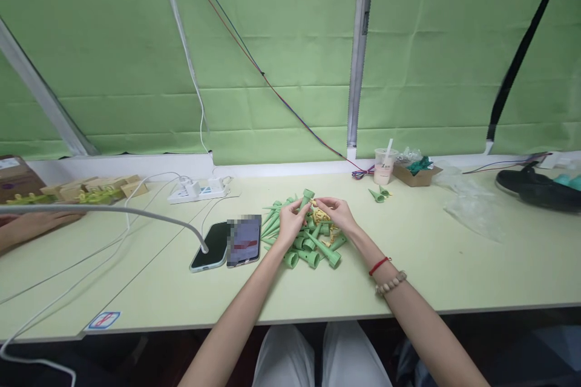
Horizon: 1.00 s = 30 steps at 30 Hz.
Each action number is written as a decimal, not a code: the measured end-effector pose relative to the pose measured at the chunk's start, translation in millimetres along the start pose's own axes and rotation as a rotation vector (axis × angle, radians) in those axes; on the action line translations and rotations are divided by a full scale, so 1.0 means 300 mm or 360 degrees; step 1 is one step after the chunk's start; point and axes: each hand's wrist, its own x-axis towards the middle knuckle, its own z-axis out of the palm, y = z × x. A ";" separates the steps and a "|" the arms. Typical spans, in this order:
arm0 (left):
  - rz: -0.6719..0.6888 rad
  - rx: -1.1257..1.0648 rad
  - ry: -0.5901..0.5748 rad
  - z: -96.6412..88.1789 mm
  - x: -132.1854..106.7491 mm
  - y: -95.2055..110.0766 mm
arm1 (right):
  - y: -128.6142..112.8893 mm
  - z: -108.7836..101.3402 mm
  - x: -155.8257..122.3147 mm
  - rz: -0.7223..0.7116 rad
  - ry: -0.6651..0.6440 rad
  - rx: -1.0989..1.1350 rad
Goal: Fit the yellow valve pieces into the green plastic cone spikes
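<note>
A green plastic cone (307,195) is gripped in my left hand (293,219), its wide end tipped up. Just to its right, the fingers of my right hand (336,213) pinch a small yellow piece (314,202) close to the cone's wide end; whether the two touch I cannot tell. Below both hands lies a pile of green cones (312,259), pointing in various directions. Among them, partly under my right hand, sits a heap of small yellow pieces (321,216).
Two phones (209,248) (244,242) lie left of the pile, near a power strip (198,190) with white cables. Farther right stand a drink cup (384,168), a cardboard box (415,176), loose cones (376,196) and a plastic bag (474,211). Another person's hand (45,227) rests at far left.
</note>
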 end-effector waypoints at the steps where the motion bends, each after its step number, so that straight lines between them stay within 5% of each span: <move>1: -0.0002 -0.0002 -0.0001 0.000 0.000 -0.001 | 0.000 -0.001 0.000 -0.0011 0.0001 -0.0012; 18: 0.0015 -0.0009 -0.0012 -0.001 0.000 0.000 | -0.014 0.003 -0.006 0.0173 -0.0051 0.0246; 30: 0.0009 -0.0004 -0.0021 -0.001 0.002 -0.006 | 0.001 0.001 -0.001 0.0093 -0.0061 0.0163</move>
